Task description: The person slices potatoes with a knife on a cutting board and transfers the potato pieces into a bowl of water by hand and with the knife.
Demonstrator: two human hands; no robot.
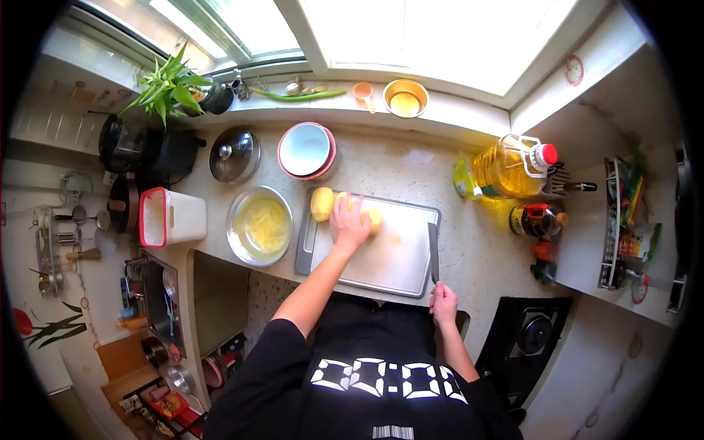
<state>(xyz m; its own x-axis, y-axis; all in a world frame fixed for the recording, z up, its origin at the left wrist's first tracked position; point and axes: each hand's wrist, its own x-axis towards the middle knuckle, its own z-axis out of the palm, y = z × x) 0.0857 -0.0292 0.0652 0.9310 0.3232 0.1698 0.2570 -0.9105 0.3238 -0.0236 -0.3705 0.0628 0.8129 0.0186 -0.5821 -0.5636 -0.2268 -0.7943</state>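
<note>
My left hand (350, 222) lies over the upper middle of the cutting board (345, 268), its fingers closed on a peeled potato (375, 220) that partly shows on their right side. Left of those fingers sits another peeled potato (321, 204), at the board's upper left corner. My right hand (443, 304) is wrapped round the handle of a knife (433, 253). The blade points away from me along the board's right edge. Left of the board stands a metal bowl (232, 233) with pale yellow potato pieces (264, 224) in it.
Stacked bowls (304, 149) and a glass lid (234, 155) stand behind, with a white container (183, 216) at left. An oil bottle (506, 170) and a dark sauce bottle (532, 219) are at right, near a stove (529, 334). The windowsill holds a gold bowl (405, 98).
</note>
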